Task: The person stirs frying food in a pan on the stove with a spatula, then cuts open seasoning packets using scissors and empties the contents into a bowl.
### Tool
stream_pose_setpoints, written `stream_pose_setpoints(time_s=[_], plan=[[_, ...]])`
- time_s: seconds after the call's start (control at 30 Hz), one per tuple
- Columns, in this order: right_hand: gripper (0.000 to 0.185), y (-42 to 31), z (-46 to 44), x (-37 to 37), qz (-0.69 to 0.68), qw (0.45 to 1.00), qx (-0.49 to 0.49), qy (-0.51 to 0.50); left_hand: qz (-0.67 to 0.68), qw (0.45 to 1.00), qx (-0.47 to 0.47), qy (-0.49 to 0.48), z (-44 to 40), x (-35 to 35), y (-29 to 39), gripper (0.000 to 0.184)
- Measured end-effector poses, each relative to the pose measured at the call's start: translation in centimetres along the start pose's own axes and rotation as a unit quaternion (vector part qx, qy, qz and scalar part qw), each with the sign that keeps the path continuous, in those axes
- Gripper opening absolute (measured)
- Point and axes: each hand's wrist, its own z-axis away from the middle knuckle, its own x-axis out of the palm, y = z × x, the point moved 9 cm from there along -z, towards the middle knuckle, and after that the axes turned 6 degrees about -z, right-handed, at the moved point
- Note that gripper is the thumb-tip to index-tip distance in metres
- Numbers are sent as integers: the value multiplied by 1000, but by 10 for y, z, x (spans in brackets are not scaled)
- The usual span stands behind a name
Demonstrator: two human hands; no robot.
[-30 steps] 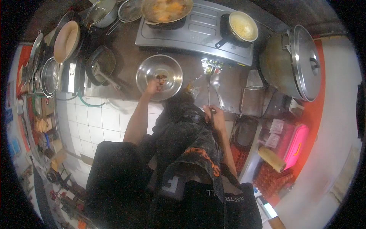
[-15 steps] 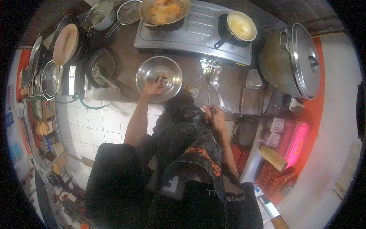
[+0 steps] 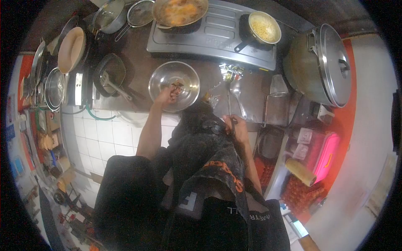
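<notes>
Inside the shiny steel bowl (image 3: 190,77) on the counter, my left hand (image 3: 168,95) has its fingers curled around a small dark-brown piece (image 3: 177,85), too blurred to name. Close to the counter's front edge, my right hand (image 3: 238,129) is closed on the handle of a long metal utensil (image 3: 229,100). Its far end reaches a crumpled shiny wrapper (image 3: 231,72), and I cannot make out its head. A metal spoon (image 3: 237,95) lies just right of the utensil.
Behind, a silver gas stove (image 3: 222,29) bears a pan of orange food in bubbling liquid (image 3: 180,13) and a small pan of pale yellow bits (image 3: 264,28). A large lidded pot (image 3: 307,62) stands right. Left is a dark pan (image 3: 109,75) with a spatula (image 3: 115,85).
My left hand's fingers have curled in and it has risen slightly within the bowl, the brown piece now at its fingertips. My right hand has barely moved.
</notes>
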Motion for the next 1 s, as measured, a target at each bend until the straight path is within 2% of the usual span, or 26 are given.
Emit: stream_pose_setpoints(time_s=[0.03, 0.17, 0.23, 0.33, 0.47, 0.53, 0.67, 0.73, 0.77, 0.87, 0.97, 1.0], plan=[[42, -1, 0, 0, 6, 1000, -1, 4, -23, 999, -14, 18, -3, -5, -3, 20], [46, 16, -9, -4, -26, 1000, 5, 10, 0, 998, -57, -15, -23, -18, -26, 18], [47, 17, -9, -4, -20, 1000, 3, 9, -134, 990, 28, -39, -17, -15, -16, 13], [48, 17, -10, -5, -8, 1000, -4, 12, -129, 989, 72, -20, -13, -14, -15, 14], [48, 14, -9, -6, -20, 1000, -3, 10, -152, 986, 65, 34, -16, -13, -15, 21], [50, 12, -8, -4, -18, 1000, -8, 5, -272, 951, 98, 107, -12, -11, -6, 22], [38, 9, -6, -4, -10, 1000, 3, 4, -289, 948, 110, 77, 2, 1, 7, 26], [39, 10, -5, -4, -21, 1000, 5, 6, -372, 906, 101, 176, 15, -1, 18, 45], [39, 10, -4, -4, -22, 1000, 5, 7, -372, 906, 101, 176, 16, 3, 19, 45], [41, 6, -1, -3, -25, 1000, 9, 4, -480, 829, 170, 231, 24, 11, 37, 50], [43, 1, 1, -5, 6, 1000, 10, 19, -481, 835, 148, 223, 22, 10, 35, 50], [48, 1, 0, -6, 4, 1000, 4, 22, -539, 788, 190, 228, 22, 13, 39, 51]])
